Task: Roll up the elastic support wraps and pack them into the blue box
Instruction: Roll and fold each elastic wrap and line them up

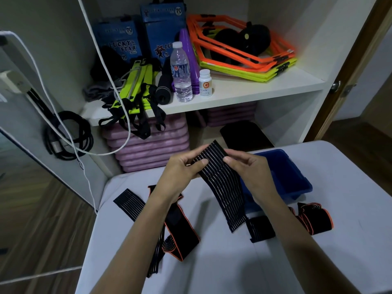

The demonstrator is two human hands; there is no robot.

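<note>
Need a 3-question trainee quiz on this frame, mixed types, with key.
1. True or false: both hands, left hand and right hand, hold the striped wrap above the table.
2. Multiple choice: the blue box sits A) on the shelf B) on the table past the right hand C) on the floor.
3. Fill in: the wrap lying under the left forearm, orange-edged wrap, has ____ trim.

Key: 1 true; 2 B; 3 orange.
</note>
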